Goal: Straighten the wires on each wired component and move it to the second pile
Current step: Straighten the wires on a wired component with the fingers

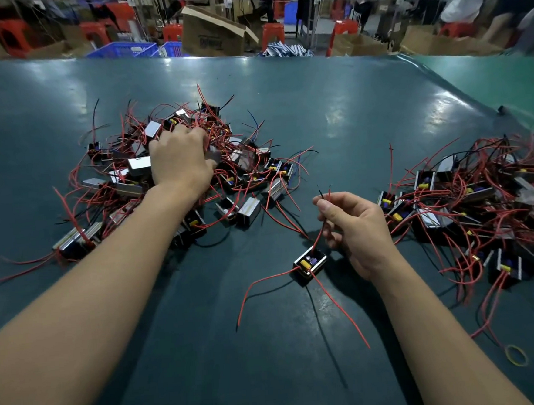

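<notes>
Head view looks down on a smooth, glossy dark-teal table (284, 106) that reflects overhead lights. On its left side lies a tangled pile of small boxy components (187, 163) with shiny metal casings, yellow and blue parts inside, and thin red and black insulated wires sticking out in all directions. A second, similar pile (474, 206) spreads along the right side. Between them, near the middle, one small black rectangular component with a yellow part (309, 264) rests on the table, its red wires trailing toward the viewer and a black one beside them. The right hand (357, 230) pinches two of this component's wires, one red and one black, between thumb and forefinger near their tips, the other fingers loosely curled. The left hand (180, 159) reaches into the left pile, fingers bent down around a component there. A yellow rubber band (516, 355) lies flat at the lower right. Printing on a brown cardboard box (216, 32) beyond the table is too blurred to read.
</notes>
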